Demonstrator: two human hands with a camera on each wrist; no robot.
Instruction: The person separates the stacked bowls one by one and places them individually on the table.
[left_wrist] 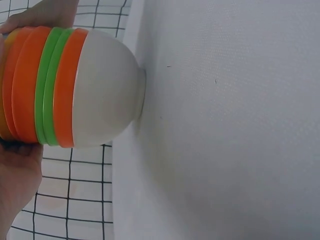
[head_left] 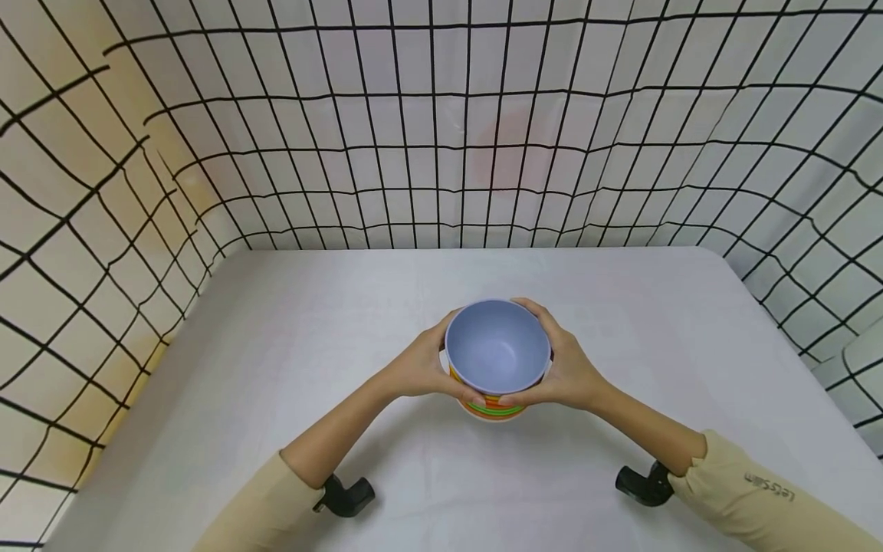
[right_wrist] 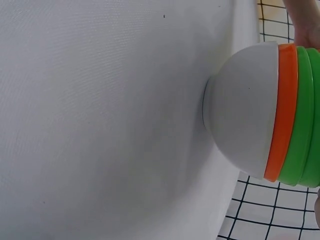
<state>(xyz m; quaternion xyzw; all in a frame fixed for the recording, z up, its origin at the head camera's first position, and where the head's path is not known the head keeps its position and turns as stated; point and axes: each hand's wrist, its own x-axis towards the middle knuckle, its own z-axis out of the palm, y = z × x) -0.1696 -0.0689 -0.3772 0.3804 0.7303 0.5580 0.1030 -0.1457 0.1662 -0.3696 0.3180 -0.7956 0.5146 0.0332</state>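
A stack of nested bowls stands upright near the middle of the table, its top one a blue bowl [head_left: 498, 345]. Below its rim show orange bowls [left_wrist: 26, 85] and green bowls [right_wrist: 305, 115], down to a white bowl [left_wrist: 102, 90] at the bottom. My left hand [head_left: 428, 364] grips the stack from the left, thumb in front. From the right, my right hand [head_left: 572, 368] holds it the same way, fingers round the far side. The white bowl's foot is at the table surface in both wrist views; whether it touches, I cannot tell.
A white cloth covers the table [head_left: 310, 307]. White walls with a black grid [head_left: 441, 146] enclose its back and sides. Black wrist mounts [head_left: 348, 497] sit under both forearms, at the cuffs of the beige sleeves [head_left: 265, 510].
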